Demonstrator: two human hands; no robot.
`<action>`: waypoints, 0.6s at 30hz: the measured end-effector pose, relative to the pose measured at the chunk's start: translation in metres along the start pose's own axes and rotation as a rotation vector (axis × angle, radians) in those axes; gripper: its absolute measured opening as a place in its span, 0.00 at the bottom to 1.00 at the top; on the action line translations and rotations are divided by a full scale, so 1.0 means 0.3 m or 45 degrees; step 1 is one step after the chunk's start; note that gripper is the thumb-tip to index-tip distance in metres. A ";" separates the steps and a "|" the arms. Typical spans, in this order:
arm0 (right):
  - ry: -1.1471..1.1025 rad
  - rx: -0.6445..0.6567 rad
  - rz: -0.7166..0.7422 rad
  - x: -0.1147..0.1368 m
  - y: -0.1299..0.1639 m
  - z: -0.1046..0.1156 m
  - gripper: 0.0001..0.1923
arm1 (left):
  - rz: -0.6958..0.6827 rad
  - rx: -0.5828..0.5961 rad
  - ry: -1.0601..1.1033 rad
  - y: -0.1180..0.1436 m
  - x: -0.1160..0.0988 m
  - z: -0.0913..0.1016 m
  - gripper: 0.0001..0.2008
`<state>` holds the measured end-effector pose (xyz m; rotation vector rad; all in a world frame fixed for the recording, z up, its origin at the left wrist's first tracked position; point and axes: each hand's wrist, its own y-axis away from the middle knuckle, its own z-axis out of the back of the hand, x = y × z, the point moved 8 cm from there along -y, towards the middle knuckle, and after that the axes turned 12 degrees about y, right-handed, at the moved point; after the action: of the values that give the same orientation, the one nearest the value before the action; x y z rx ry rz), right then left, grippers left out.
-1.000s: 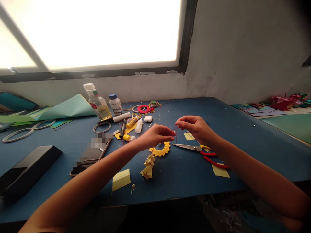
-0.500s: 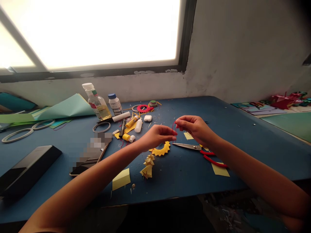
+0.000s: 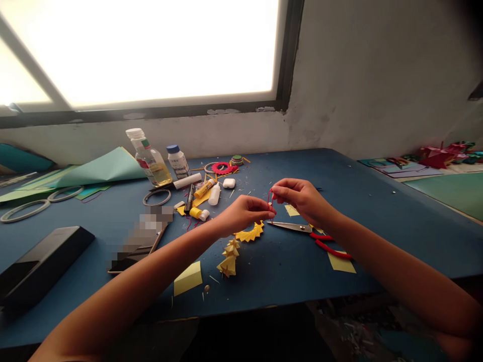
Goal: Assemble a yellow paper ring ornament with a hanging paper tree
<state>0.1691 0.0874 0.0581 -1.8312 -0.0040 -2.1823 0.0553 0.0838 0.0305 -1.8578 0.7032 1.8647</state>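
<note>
Change: both hands have come a little closer together since the earlier pictures, and the red thread between them now makes a tighter loop; the things on the table lie as before.
Left hand [image 3: 241, 213]: fingers closed in a pinch on the lower end of the red thread [image 3: 270, 202], just above the yellow folded paper ring [image 3: 251, 233].
Right hand [image 3: 302, 198]: thumb and forefinger pinched shut on the upper end of the same thread, at 2 o'clock from the left hand and almost touching it.
Red thread: held in the air between the two hands, above the blue table [image 3: 377, 221], near its middle.
Scissors [image 3: 313, 236]: red handles, blades closed, lying at 6 o'clock under the right hand.
Yellow paper tree [image 3: 230, 257]: lying at 6 o'clock from the left hand, well apart from it.
Glue bottles [image 3: 151, 158]: at 10 o'clock, near the window wall.
</note>
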 end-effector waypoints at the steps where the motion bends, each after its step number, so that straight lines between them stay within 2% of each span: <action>1: -0.009 -0.006 0.003 0.000 -0.002 0.002 0.08 | 0.003 0.012 -0.007 0.000 0.003 -0.001 0.10; 9: -0.019 -0.112 -0.029 -0.041 -0.025 0.054 0.09 | 0.072 0.000 -0.002 0.000 0.018 0.022 0.16; 18: -0.034 -0.228 -0.054 -0.055 -0.038 0.091 0.14 | 0.088 0.059 -0.139 -0.002 0.030 0.039 0.18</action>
<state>0.1954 0.1071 0.0495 -1.9718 0.1534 -2.2514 0.0463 0.0910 0.0212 -1.7090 0.7752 1.9598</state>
